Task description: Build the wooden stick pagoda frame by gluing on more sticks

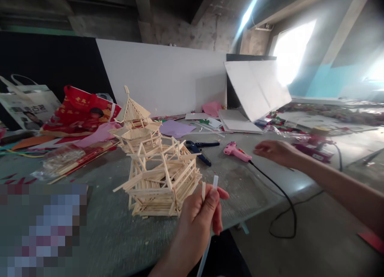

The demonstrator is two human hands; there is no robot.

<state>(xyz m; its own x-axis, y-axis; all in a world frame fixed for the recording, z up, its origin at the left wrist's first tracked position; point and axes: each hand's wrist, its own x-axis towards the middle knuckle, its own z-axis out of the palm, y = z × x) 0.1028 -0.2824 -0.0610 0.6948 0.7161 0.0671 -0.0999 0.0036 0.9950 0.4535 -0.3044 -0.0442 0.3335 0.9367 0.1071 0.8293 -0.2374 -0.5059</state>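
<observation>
My left hand (pixel 201 213) is closed round a translucent glue stick (pixel 215 182), whose long lower part hangs below the fist. A short wooden stick (pixel 203 191) also pokes up from that hand. Just left of it stands a tiered pavilion model (pixel 162 177) built of thin wooden sticks, with a pointed roof at the back. My right hand (pixel 271 151) is stretched out over the table, loosely bent, with nothing visible in it. Beside its fingertips lies a pink glue gun (pixel 237 152), apart from the hand, its black cord trailing off the table edge.
Dark blue-handled pliers (pixel 199 149) lie behind the model. At left are a red bag (pixel 79 113), a white tote bag (pixel 28 103) and bundled sticks in plastic (pixel 69 159). Purple paper (pixel 177 128) and white boards (pixel 240 123) are at the back. A maroon box (pixel 313 151) sits right.
</observation>
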